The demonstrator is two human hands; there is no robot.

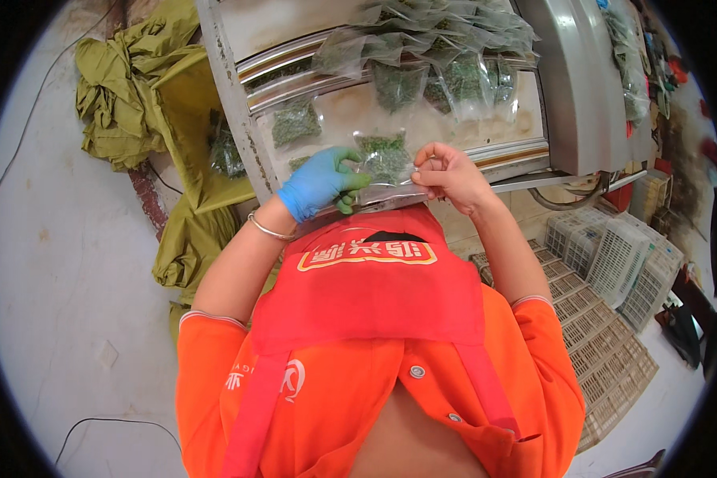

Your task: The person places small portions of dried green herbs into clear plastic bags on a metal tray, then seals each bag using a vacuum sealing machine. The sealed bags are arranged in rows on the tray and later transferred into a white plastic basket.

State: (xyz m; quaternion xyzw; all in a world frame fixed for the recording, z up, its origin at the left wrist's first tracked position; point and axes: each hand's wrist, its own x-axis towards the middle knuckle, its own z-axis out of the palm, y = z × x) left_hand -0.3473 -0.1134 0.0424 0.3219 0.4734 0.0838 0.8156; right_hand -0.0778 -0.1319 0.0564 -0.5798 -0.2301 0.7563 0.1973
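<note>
With the right hand [452, 177], pinching a near corner of the clear bag [383, 154]; with the gloved left hand [317, 185] curled alongside, cannot tell whether gripping. Lying at the worktop's [338, 115] near edge; best kept flat, stretched evenly.

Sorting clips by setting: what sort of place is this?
Probably a packing workshop: clear bags of green contents on a worktop, a metal housing beside it, and crates at right.

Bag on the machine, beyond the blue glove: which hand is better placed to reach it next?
Probably the left hand: it's nearer the far bag, while the right hand pinches the front bag at its right side.
</note>
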